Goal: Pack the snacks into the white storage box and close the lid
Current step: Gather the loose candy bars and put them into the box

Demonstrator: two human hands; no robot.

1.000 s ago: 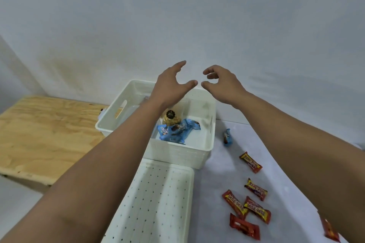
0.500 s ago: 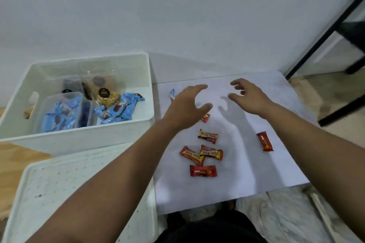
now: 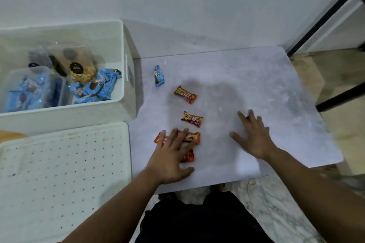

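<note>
Risk of stray wrappers sliding off the table's (image 3: 276, 77) front edge arises because both the left hand (image 3: 169, 156) and right hand (image 3: 254, 136) lie flat and splayed over red snacks (image 3: 192, 118), gripping nothing, with the white storage box (image 3: 126, 45) open at the left edge.

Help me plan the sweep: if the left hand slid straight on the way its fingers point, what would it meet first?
Probably the yellow-and-red wrapped candy bar just beyond the left hand, whose fingers already cover other red wrappers.
</note>
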